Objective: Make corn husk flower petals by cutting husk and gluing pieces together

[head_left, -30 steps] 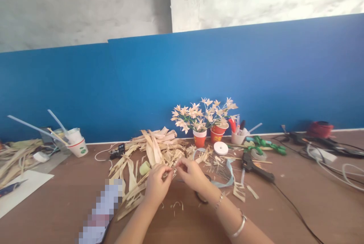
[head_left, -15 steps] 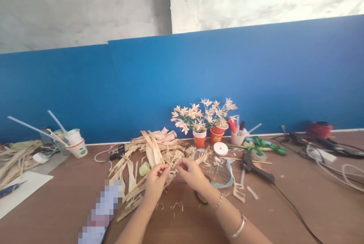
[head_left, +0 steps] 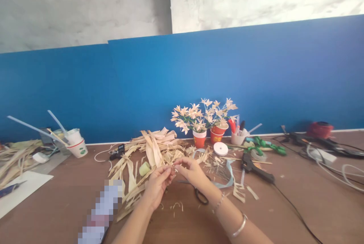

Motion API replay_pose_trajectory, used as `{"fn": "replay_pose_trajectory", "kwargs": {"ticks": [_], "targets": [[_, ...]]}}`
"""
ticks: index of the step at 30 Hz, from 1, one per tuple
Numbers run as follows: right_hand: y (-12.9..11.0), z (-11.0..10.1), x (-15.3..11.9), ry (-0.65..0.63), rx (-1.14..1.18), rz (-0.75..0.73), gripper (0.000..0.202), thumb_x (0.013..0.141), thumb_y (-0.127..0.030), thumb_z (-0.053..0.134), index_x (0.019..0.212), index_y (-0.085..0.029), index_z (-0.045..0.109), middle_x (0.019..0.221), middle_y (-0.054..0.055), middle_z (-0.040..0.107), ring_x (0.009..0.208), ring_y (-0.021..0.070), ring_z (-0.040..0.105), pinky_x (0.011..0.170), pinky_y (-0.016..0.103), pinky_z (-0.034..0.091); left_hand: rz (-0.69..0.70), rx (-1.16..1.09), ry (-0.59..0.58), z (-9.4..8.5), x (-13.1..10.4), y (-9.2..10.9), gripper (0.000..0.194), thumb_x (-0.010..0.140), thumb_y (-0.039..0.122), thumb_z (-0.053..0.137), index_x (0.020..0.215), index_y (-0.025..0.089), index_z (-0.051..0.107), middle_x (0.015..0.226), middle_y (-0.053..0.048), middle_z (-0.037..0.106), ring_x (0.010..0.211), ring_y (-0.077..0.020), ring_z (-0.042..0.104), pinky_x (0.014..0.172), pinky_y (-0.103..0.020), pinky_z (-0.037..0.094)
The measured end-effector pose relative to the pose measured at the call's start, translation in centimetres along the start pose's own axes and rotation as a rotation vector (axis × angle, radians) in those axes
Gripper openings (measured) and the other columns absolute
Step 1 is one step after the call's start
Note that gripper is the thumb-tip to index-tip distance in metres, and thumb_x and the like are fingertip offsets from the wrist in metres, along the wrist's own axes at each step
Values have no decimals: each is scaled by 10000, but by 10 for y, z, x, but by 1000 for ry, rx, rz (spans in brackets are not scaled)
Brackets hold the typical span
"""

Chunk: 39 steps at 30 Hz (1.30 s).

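My left hand [head_left: 159, 183] and my right hand [head_left: 191, 172] meet fingertip to fingertip above the middle of the table. Both are closed in a pinch; a tiny pale bit shows between them, too small to name. Just behind and to the left lies a heap of dry corn husks [head_left: 153, 151], with a pale green roll [head_left: 144, 169] at its near side. Under my right forearm are dark-handled scissors [head_left: 201, 195], partly hidden. Curled husk scraps [head_left: 178, 205] lie on the tabletop below my hands.
Pale husk flowers [head_left: 193, 113] stand in red paper cups [head_left: 199, 139] at the back. To the right are a white spool [head_left: 220, 148], blue ribbon [head_left: 229, 175], green tape pieces [head_left: 264, 144] and a corded glue gun [head_left: 256, 168]. A cup with straws [head_left: 77, 148] stands left.
My hands have come closer together, the fingertips now meeting. My left hand has turned and its fingers are more curled; my right hand has shifted slightly left.
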State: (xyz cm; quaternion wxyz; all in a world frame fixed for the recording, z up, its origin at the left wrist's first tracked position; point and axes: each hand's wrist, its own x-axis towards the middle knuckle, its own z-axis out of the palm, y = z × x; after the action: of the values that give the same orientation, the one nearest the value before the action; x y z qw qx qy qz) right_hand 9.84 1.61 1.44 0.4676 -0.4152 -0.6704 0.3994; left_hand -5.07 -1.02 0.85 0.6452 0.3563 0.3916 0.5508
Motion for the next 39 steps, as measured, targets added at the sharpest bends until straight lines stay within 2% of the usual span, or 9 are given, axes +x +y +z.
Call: {"fn": "replay_pose_trajectory", "kwargs": {"ticks": [4, 8, 11, 18, 23, 27, 31, 34, 39], "targets": [[-10, 4, -5, 9, -117, -38, 119, 726, -197, 604, 828, -173, 661, 770, 14, 666, 674, 134, 569, 612, 226, 434, 41, 119, 11, 1, 0, -3, 281, 600, 327, 768, 767, 115, 690, 675, -28, 644, 571, -91, 551, 539, -194, 419], [-12, 4, -8, -3, -225, -189, 131, 789, -169, 560, 775, -186, 688, 752, 26, 655, 737, 148, 588, 698, 248, 439, 47, 152, -13, 2, -1, -4, 258, 608, 339, 756, 714, 119, 674, 623, -16, 626, 566, -100, 554, 537, -201, 422], [-10, 2, -8, -4, -312, -260, 157, 823, -173, 529, 765, -186, 674, 740, 24, 637, 724, 145, 577, 689, 248, 431, 16, 120, -31, 3, -2, -3, 260, 603, 343, 764, 703, 125, 665, 625, -7, 622, 583, -97, 564, 545, -190, 431], [-9, -1, -11, -42, -430, -337, 200, 830, -144, 493, 888, -203, 675, 810, 42, 633, 743, 152, 577, 677, 246, 426, -9, 89, -37, 3, -3, -2, 287, 611, 366, 769, 733, 130, 660, 704, -32, 659, 634, -114, 599, 589, -205, 464], [-8, -1, -12, -26, -539, -381, 189, 820, -131, 489, 852, -201, 662, 797, 47, 621, 751, 159, 573, 677, 243, 408, -3, 144, -52, 2, -3, -2, 303, 620, 396, 757, 714, 124, 664, 660, -31, 651, 595, -108, 577, 564, -200, 449], [-9, 1, -13, 26, -643, -340, 116, 778, -141, 515, 780, -190, 620, 785, 41, 627, 721, 156, 569, 644, 233, 383, 39, 174, -40, 3, -2, -2, 286, 620, 394, 754, 668, 136, 643, 641, -6, 634, 594, -103, 559, 587, -207, 449], [-11, 5, -13, 91, -623, -242, 72, 731, -146, 538, 725, -187, 596, 724, 19, 624, 677, 146, 555, 620, 227, 367, 77, 203, -33, 4, -2, -3, 276, 631, 390, 738, 662, 137, 630, 631, 5, 611, 589, -102, 540, 602, -217, 445], [-11, 8, -12, 107, -514, -144, 66, 718, -158, 535, 684, -184, 585, 663, 0, 603, 627, 131, 531, 598, 221, 365, 74, 213, -21, 4, -3, -2, 272, 645, 391, 721, 670, 140, 619, 617, 12, 591, 561, -93, 519, 554, -201, 421], [-7, 8, -7, 24, -220, -13, 62, 700, -158, 521, 676, -165, 578, 673, -8, 593, 616, 117, 511, 565, 206, 376, 95, 257, 27, 1, -1, -2, 289, 667, 426, 686, 724, 154, 609, 702, -8, 618, 624, -123, 556, 481, -184, 374]]}}
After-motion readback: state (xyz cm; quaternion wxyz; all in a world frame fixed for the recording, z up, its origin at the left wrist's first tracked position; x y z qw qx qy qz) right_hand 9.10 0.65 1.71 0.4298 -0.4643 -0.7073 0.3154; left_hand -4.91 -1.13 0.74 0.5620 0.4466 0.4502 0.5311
